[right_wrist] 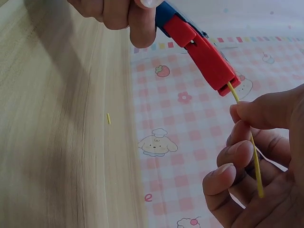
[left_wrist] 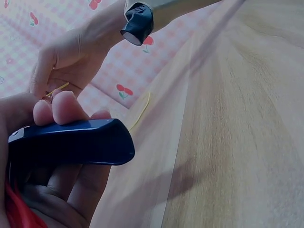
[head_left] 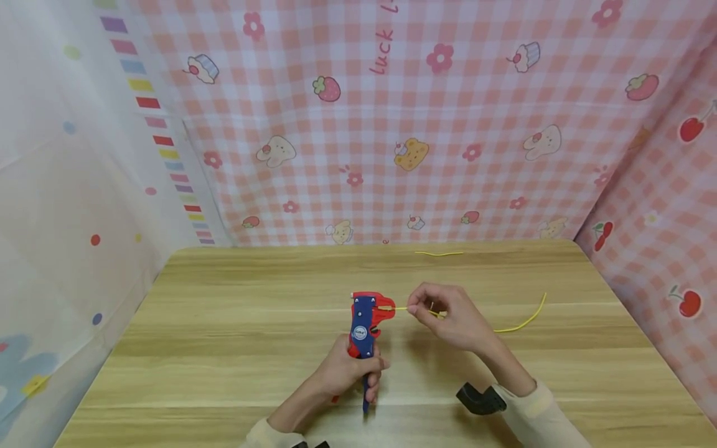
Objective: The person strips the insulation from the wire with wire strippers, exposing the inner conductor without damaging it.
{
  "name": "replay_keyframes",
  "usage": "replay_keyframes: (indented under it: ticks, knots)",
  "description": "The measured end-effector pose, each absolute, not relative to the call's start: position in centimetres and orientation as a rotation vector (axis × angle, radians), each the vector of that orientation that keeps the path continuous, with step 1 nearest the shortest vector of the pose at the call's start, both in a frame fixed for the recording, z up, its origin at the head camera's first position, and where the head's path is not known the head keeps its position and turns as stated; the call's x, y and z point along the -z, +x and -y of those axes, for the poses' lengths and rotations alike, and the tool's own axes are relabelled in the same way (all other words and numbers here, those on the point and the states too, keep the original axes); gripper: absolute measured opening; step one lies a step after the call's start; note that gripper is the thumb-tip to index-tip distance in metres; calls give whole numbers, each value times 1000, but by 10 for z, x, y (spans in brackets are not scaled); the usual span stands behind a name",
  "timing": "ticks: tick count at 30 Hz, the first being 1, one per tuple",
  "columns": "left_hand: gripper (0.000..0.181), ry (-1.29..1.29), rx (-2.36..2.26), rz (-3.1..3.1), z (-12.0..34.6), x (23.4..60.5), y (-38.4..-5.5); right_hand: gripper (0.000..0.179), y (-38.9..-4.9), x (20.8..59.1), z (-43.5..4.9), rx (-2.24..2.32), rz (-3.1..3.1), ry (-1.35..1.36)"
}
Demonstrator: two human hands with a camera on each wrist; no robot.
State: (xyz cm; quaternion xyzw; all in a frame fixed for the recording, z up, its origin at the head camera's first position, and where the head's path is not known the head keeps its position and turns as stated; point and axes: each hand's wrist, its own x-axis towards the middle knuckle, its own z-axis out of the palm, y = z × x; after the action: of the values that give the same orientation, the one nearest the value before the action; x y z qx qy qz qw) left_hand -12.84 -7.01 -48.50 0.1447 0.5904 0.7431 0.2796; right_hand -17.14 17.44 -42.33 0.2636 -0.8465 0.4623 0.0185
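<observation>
My left hand (head_left: 348,368) grips the handle of a wire stripper (head_left: 364,317) with a blue body and red jaws. The tool stands with its head up and its jaws toward the right. A yellow wire (right_wrist: 257,164) has one end in the red jaws, which look closed round it in the right wrist view. Thumb and forefinger of my right hand (head_left: 456,316) pinch this wire close to the jaws. Its other end shows across the right palm. In the left wrist view the blue handle (left_wrist: 76,145) lies across my left fingers.
A longer curved yellow wire (head_left: 523,323) lies on the wooden table (head_left: 224,348), right of my right hand. Another yellow piece (head_left: 439,254) lies by the back edge. Pink checked cloth (head_left: 358,124) hangs behind the table, with more cloth at both sides.
</observation>
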Motion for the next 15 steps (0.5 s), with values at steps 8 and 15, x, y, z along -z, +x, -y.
replay_keyframes:
  ticks: [8,15]
  knots:
    - [18,382,-1966,-1568,71,484,-129,12,-172,423,-176,-1434,2625,850]
    - [19,363,-1962,-1585,70,483,-127,13,-173,424,-177,-1438,2603,882]
